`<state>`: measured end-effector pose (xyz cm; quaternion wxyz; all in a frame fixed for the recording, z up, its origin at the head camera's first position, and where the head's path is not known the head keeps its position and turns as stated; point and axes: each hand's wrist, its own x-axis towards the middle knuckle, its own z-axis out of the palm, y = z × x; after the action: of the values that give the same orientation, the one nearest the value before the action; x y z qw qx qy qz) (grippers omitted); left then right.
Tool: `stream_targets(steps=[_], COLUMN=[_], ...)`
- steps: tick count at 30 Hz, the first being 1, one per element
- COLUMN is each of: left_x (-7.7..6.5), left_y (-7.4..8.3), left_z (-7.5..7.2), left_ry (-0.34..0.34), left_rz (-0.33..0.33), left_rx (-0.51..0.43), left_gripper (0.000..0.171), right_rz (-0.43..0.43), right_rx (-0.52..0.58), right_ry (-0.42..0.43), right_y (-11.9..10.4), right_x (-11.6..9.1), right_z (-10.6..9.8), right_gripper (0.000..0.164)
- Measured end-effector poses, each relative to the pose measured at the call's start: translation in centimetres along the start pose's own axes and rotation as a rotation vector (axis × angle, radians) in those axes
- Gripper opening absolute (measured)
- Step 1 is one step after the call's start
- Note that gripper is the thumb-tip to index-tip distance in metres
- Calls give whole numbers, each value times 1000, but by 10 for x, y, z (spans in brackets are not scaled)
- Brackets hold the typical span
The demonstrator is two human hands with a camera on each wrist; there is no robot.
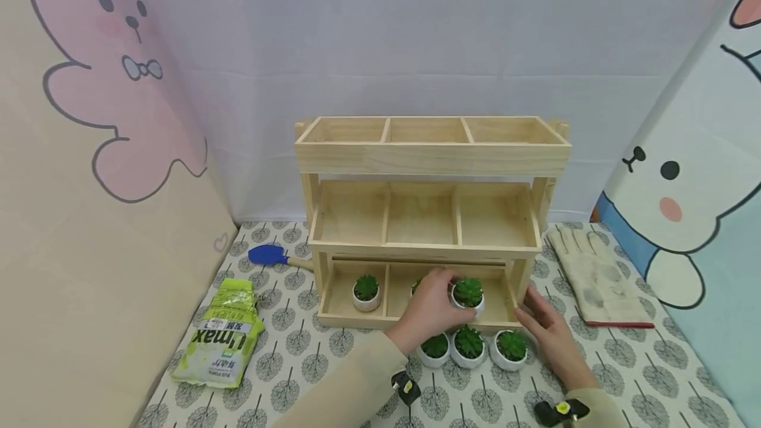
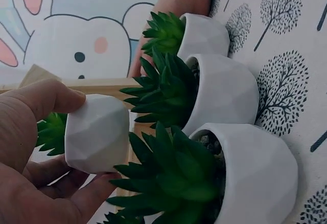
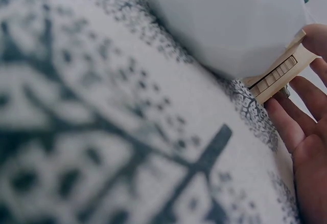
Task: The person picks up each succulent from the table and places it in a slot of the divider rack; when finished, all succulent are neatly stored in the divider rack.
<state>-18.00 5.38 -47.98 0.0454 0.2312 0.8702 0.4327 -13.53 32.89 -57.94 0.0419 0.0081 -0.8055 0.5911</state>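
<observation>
In my left hand (image 1: 433,309) I grip a small green succulent in a white faceted pot (image 1: 468,292), over the right compartment of the wooden rack's bottom tier (image 1: 357,321). The left wrist view shows my thumb and fingers on either side of that pot (image 2: 97,134). My right hand (image 1: 551,335) rests its fairly straight fingers against the rack's lower right end, thumb near the front corner. One potted succulent (image 1: 366,292) stands in the bottom left compartment; another in the middle is mostly hidden by my left hand. Three more, including a right-hand one (image 1: 508,350), stand in front of the rack.
The rack's upper tiers (image 1: 434,158) rise above the hands. To the left lie a blue-bladed shovel (image 1: 267,255) and a green-and-white bag (image 1: 220,339). Work gloves (image 1: 600,279) lie at the right on the tree-patterned cloth (image 1: 309,395).
</observation>
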Motion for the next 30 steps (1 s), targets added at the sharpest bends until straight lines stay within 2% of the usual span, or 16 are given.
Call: stream_targets(steps=[7,12,18,22,25,30], left_x=[20,31,42,47,50,52], left_y=[3,7,6,6,6,5], left_z=[17,29,42,48,51,56], left_ry=[0,-2,7,-4,-29,-65], left_rz=[-42,-75,-66,-75,-103,-124], left_rx=[65,162,297,307,285,308], left_gripper=[56,55,52,67,84,92], right_rz=[-8,-24,-27,-23,-16,-12], right_rx=[33,45,39,36,29,25], right_ry=[-13,-24,-22,-18,-16,-16], right_y=[-1,-1,-3,-4,-3,-2], right_x=[0,0,-1,-1,-1,-1], right_z=[1,1,1,0,-1,0], right_gripper=[70,68,69,68,68,69])
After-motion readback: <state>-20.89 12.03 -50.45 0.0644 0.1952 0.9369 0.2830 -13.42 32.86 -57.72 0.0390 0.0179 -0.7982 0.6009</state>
